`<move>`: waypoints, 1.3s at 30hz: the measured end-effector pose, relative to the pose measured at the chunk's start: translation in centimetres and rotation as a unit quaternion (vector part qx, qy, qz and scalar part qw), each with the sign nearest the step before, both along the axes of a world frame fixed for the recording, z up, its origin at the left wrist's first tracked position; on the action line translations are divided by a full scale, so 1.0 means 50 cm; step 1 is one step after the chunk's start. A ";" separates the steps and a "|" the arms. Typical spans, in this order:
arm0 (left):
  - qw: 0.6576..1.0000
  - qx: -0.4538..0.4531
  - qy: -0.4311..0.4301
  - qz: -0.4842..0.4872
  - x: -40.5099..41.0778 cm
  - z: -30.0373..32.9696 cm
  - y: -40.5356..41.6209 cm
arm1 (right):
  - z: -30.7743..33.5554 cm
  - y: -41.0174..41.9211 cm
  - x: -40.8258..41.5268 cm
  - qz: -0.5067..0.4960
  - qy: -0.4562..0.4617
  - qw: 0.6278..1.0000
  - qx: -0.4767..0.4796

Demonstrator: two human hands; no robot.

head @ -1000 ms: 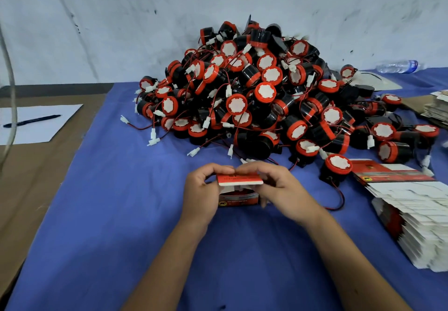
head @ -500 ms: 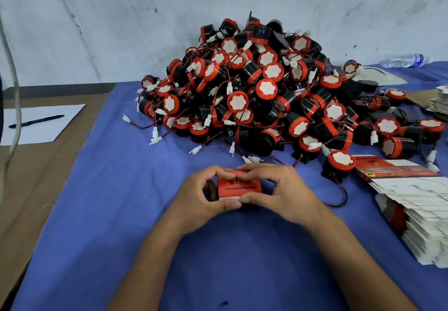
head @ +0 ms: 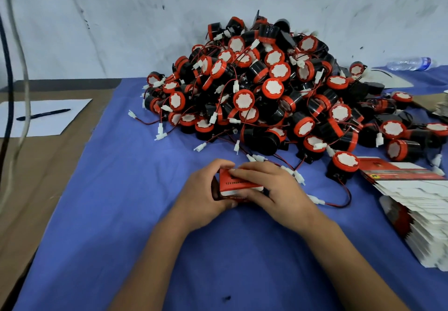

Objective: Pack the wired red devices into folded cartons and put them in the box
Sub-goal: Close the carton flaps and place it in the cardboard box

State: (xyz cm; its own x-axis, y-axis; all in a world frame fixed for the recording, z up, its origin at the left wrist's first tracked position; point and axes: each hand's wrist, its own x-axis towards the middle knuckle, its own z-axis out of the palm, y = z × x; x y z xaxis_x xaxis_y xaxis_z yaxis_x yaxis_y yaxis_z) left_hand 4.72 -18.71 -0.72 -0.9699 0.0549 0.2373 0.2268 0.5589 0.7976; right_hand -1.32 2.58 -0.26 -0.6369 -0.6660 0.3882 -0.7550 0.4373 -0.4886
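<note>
A small red carton [head: 238, 184] sits on the blue cloth at centre, held between both hands. My left hand [head: 203, 196] grips its left end, fingers curled over the top edge and thumb under the front. My right hand [head: 271, 189] lies over its top and right side, fingers spread across the lid. Behind stands a big heap of black-and-red wired devices [head: 266, 87] with white connectors. One single device [head: 343, 165] stands just right of my hands, its red wire looping over the cloth. What is inside the carton is hidden.
A fanned stack of flat white-and-red cartons [head: 417, 204] lies at the right. On the bare brown table to the left lie a white sheet [head: 41, 119] and a black pen [head: 43, 114]. A plastic bottle [head: 412, 63] lies at the far right by the wall.
The carton's top flap has come down from standing open to lying flat. My right hand's fingers have moved onto the lid, and both hands sit lower over the carton.
</note>
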 end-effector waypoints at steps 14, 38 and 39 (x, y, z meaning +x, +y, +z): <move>1.000 0.021 0.008 0.002 -0.008 -0.009 0.006 | 0.004 -0.012 0.003 -0.007 0.008 0.998 -0.059; 0.990 0.129 0.051 0.014 -0.005 0.002 -0.019 | 0.012 0.027 0.011 -0.009 -0.231 0.948 -0.217; 0.989 0.136 0.050 0.010 -0.005 -0.001 -0.018 | 0.012 0.029 0.008 -0.018 -0.227 0.949 -0.218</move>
State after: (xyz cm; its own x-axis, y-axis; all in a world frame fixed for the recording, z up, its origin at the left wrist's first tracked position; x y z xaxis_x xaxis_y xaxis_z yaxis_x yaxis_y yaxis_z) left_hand 4.45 -19.63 -0.74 -0.9410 -0.0438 0.3356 0.3029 0.3330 0.8930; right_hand -0.89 4.05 0.33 -0.8244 -0.4789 0.3016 -0.4108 0.1398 -0.9010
